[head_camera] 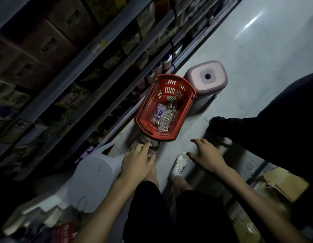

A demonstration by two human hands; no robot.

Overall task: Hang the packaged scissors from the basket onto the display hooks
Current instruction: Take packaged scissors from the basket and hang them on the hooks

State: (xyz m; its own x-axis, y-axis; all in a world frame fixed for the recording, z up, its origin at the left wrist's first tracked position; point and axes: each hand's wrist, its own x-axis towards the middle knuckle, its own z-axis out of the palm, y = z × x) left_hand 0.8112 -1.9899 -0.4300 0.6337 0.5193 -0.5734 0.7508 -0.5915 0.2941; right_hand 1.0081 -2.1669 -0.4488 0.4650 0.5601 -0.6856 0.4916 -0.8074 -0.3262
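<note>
Packets (163, 114) in red basket (171, 89) too dim & blurred to read as scissors. Left hand (138, 160) at dark frame (153, 143) below basket, grip unclear. Right hand (206, 155) spread, holding nothing. Basket on pale tiled floor (257, 50), btw shelves (99, 58) & pink stool (217, 71).

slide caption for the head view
Left hand and right hand reach toward a red basket of packages on the floor beside a pink stool.

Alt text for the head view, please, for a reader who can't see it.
An open left hand and right hand, both empty, extend toward a red basket holding packaged items on the shop floor, beside a pink stool and dim stocked shelves.
</note>
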